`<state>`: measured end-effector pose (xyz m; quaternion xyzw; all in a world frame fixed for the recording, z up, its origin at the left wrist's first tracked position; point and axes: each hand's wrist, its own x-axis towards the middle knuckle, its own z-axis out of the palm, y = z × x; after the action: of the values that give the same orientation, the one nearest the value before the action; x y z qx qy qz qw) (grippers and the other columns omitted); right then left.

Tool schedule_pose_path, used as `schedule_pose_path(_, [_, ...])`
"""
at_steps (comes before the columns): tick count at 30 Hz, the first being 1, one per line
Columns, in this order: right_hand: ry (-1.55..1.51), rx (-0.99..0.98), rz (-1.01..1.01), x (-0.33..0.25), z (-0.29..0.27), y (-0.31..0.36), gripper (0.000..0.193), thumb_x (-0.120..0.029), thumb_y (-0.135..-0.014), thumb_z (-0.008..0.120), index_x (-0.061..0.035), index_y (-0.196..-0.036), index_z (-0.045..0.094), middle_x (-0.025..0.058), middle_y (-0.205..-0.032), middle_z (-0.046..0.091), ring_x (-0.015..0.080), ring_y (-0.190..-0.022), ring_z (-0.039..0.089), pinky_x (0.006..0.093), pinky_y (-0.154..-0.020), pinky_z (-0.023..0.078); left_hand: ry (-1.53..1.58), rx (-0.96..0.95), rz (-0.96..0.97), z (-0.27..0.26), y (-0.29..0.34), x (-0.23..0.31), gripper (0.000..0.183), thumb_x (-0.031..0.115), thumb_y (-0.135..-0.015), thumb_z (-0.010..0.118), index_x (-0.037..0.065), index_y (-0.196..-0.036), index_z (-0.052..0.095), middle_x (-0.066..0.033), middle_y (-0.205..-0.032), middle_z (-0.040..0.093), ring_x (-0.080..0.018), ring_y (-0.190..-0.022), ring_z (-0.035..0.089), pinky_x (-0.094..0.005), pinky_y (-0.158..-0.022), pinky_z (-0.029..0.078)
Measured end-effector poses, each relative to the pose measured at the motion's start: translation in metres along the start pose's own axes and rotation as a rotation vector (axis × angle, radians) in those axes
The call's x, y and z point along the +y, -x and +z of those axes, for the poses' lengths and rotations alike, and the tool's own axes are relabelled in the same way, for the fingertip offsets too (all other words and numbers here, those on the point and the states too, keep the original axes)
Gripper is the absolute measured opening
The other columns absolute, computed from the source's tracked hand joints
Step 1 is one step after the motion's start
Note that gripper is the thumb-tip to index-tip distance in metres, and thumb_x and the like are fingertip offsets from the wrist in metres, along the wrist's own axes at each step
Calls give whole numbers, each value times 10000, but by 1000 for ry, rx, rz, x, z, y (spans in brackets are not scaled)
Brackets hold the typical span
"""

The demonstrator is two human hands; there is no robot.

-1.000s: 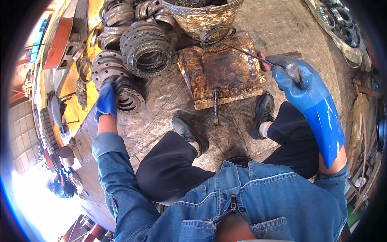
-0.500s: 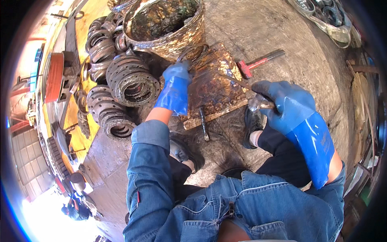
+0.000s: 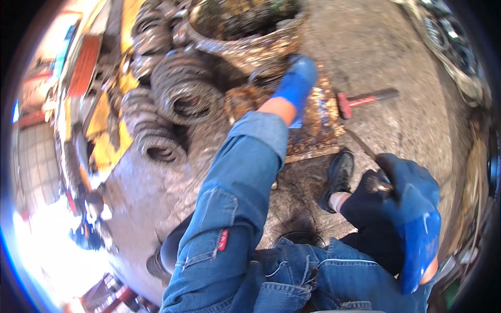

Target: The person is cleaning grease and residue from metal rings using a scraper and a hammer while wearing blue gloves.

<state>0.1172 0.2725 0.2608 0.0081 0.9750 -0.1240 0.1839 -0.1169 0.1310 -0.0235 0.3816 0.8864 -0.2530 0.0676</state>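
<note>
My left hand (image 3: 301,75), in a blue rubber glove, reaches forward over a grimy, rust-brown plate (image 3: 313,141) on the ground. Its fingers are blurred and turned away, so their grip is hidden. A dark metal ring (image 3: 266,75) lies at its left side; whether they touch is unclear. At the right, over my knee, my right hand (image 3: 412,188) in a matching glove is closed around a thin scraper-like tool (image 3: 361,143). The tool's narrow dark blade points up and left, toward the plate's right edge.
Greasy flanged rings (image 3: 190,101) are stacked left of the plate, with another stack (image 3: 151,130) beside them. A crusted bucket (image 3: 250,52) stands beyond. A red hammer (image 3: 365,100) lies right of the plate. A sack of metal parts (image 3: 443,47) sits far right.
My left hand has swung right across the plate, and its sleeve now crosses the middle. The view has shifted, with the scene lower and farther right. My right hand still holds the tool.
</note>
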Motion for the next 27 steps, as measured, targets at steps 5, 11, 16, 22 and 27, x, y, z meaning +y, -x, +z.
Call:
schedule_pose_path(5, [16,-23,-39,1,3,5,512,-55,-664,666,-155,-1165,621,142,-1032,662,347,-972,623,419,-852,496,295,-108,-280,-16,35,-11,185,192,-812,625,112,-937,737,-108,-946,704,-292,-889,677,-438,-653,510])
schedule_pose_path(11, [69,-89,23,-12,-5,7,509,-34,-673,654,-174,-1161,625,139,-1045,660,336,-992,621,413,-872,490,445,-239,-297,-20,96,-24,308,240,-801,670,84,-1063,709,-125,-1114,682,-317,-998,664,-466,-750,528])
schedule_pose_path(16, [51,-157,-81,-9,-3,4,348,-164,-760,630,-147,-1107,642,145,-974,671,349,-925,634,422,-812,508,501,-525,-545,-26,143,-78,346,241,-850,650,140,-1181,666,-43,-1246,635,-272,-1139,614,-483,-868,509])
schedule_pose_path(22, [-204,-113,-5,-12,-7,-6,355,-421,-881,566,-95,-947,687,191,-818,667,329,-750,659,435,-702,513,795,-44,-640,-67,267,-135,391,306,-808,692,90,-1132,660,-178,-1116,664,-321,-1067,621,-400,-903,476])
schedule_pose_path(27, [-954,20,-69,-41,-21,10,462,-485,-889,591,-35,-912,693,120,-705,666,199,-658,614,361,-671,489,1154,410,-581,-75,375,-163,382,303,-864,658,61,-1160,655,-156,-1058,690,-283,-987,650,-366,-876,481])
